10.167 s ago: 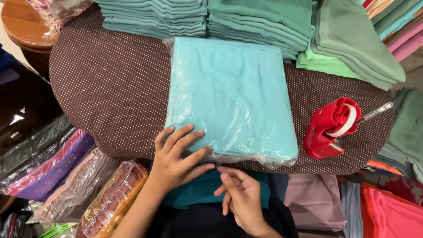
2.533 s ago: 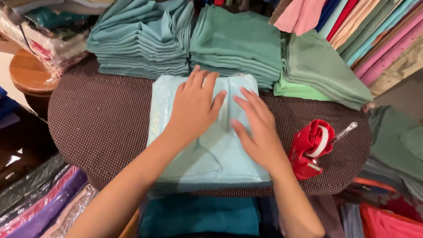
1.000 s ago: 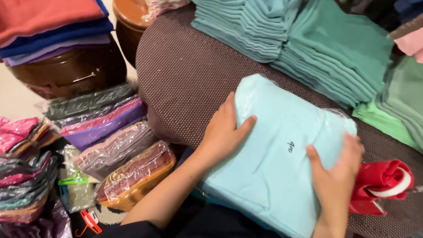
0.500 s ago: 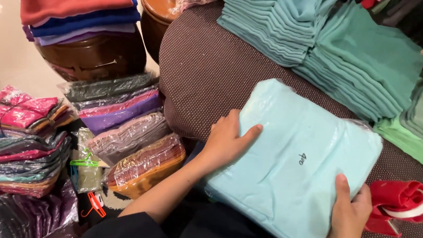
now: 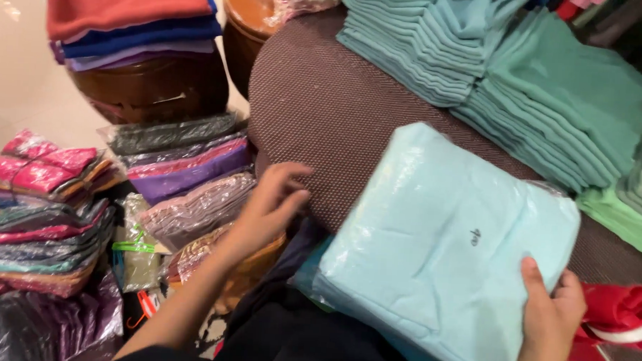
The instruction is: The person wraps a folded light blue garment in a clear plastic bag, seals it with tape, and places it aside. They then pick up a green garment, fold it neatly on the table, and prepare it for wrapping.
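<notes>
A light blue folded cloth in a clear plastic bag (image 5: 440, 241) lies partly on the brown dotted oval table (image 5: 323, 109), its near end hanging over the table's edge. My right hand (image 5: 549, 320) grips the bag's right near corner, thumb on top. My left hand (image 5: 272, 204) is off the bag, fingers spread, hovering at the table's left edge above bagged cloths below.
Stacks of folded teal and green cloth (image 5: 496, 58) fill the table's far side. A red tape dispenser (image 5: 618, 322) sits at the right. Bagged purple, grey and pink cloths (image 5: 179, 168) and bundles (image 5: 42, 206) lie on the floor left, beside round wooden stools (image 5: 153, 89).
My left hand has let go of the bagged cloth and moved left off the table's edge. My right hand still holds the bag. The view has shifted left.
</notes>
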